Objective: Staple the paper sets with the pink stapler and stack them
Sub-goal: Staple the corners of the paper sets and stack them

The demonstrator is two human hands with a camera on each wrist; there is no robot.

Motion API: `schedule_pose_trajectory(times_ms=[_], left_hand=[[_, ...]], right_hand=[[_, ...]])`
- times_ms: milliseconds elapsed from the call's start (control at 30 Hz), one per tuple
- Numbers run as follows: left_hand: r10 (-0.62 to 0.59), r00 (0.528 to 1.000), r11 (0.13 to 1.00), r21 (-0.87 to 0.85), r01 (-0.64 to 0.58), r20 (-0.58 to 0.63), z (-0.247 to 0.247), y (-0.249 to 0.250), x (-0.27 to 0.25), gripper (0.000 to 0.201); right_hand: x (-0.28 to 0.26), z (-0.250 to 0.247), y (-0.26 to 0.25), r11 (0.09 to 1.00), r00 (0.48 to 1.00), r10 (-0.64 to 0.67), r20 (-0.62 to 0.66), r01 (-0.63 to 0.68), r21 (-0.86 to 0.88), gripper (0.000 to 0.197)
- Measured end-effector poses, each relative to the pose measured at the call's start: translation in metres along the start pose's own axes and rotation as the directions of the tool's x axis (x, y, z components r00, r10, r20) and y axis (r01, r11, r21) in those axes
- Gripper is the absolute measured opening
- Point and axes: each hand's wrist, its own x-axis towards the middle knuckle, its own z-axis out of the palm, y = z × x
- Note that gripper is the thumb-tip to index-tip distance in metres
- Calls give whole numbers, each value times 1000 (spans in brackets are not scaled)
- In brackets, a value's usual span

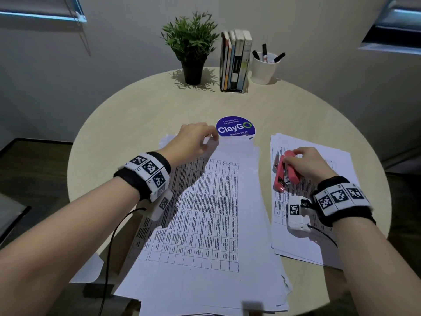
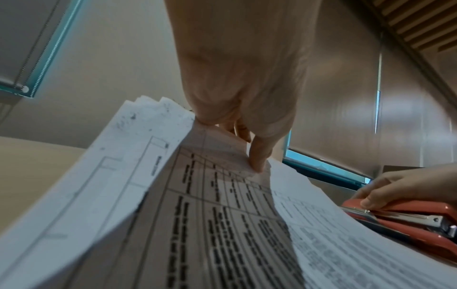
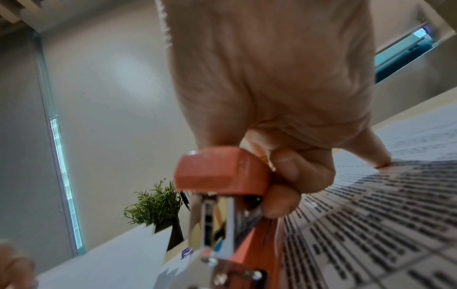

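Note:
A thick pile of printed paper sets (image 1: 205, 213) lies in the middle of the round table. My left hand (image 1: 193, 139) pinches the far top corner of the upper sheets (image 2: 222, 156) and lifts them off the pile. To the right lies a second stack of papers (image 1: 319, 236). The pink stapler (image 1: 286, 173) sits on that stack with its metal arm sprung open. My right hand (image 1: 305, 164) grips the stapler's pink top (image 3: 220, 172), fingers curled round its side, little finger resting on the paper.
At the table's far edge stand a potted plant (image 1: 192, 49), a row of books (image 1: 235, 60) and a white cup of markers (image 1: 265, 67). A blue round sticker (image 1: 235, 126) lies just beyond the middle pile. Cables hang from both wrist cameras.

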Motion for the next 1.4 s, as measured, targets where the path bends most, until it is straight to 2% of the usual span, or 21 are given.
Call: schedule_pose_trajectory(times_ms=[167, 267, 400, 467, 533, 567, 633, 767, 833, 867, 900, 967, 1067, 1167, 1267, 1300, 1400], left_hand=[[-23, 999, 998, 51, 21, 28, 1, -1, 0, 22], [-21, 998, 996, 93, 15, 59, 0, 0, -2, 16], [-122, 987, 992, 14, 122, 107, 3, -1, -5, 11], [-169, 966, 982, -52, 183, 198, 3, 0, -7, 20], [-184, 934, 974, -68, 214, 306, 0, 2, -8, 7], [-187, 915, 969, -87, 232, 358, -2, 4, -9, 8], [-203, 877, 935, -178, 306, 436, -8, 7, -10, 26], [-253, 852, 849, -317, 422, 458, -18, 8, -6, 24], [-267, 842, 822, -345, 453, 469, -21, 7, -4, 8], [-260, 843, 813, -364, 455, 471, -23, 8, -4, 4], [-250, 848, 814, -373, 445, 466, -23, 7, -4, 14], [-217, 883, 867, -333, 371, 417, -22, 9, -5, 20], [-182, 916, 944, -196, 264, 358, -19, 9, -9, 13], [-192, 912, 958, -131, 254, 362, -15, 9, -12, 6], [-248, 885, 950, -79, 301, 393, -12, 6, -15, 26], [-250, 885, 954, -57, 295, 393, -12, 5, -16, 27], [-226, 916, 971, -2, 240, 331, -9, 6, -19, 19]], right_hand=[[-1, -1, 0, 1000, 1000, 2, 4, -2, 9, 31], [-3, -1, -2, 1000, 1000, 1, 7, -1, 1, 26], [-3, -1, -3, 1000, 1000, -7, 4, 7, -1, 22], [-3, -1, -3, 1000, 1000, -2, 3, 2, 1, 26], [-3, 0, -3, 1000, 1000, -1, 5, 1, 2, 27], [-3, 0, -3, 1000, 1000, -3, 5, 3, 0, 26], [-3, 0, -3, 1000, 1000, -9, 2, 9, 7, 23], [-5, -1, -5, 999, 1000, -20, 1, 20, 25, 9], [-6, -1, -5, 999, 1000, -22, 6, 22, 28, 8], [-6, 0, -5, 999, 1000, -23, 8, 23, 29, 7], [-6, 0, -5, 999, 1000, -24, 8, 24, 25, 7], [-7, 0, -6, 999, 1000, -25, 9, 25, 24, 7], [-7, -1, -6, 999, 1000, -24, 10, 24, 30, 6], [-7, -1, -5, 999, 1000, -22, 9, 22, 32, 9], [-6, -1, -4, 999, 1000, -20, 10, 20, 35, 9], [-6, -1, -4, 999, 1000, -17, 12, 16, 35, 10], [-6, -1, -4, 999, 1000, -16, 17, 15, 42, 14]])
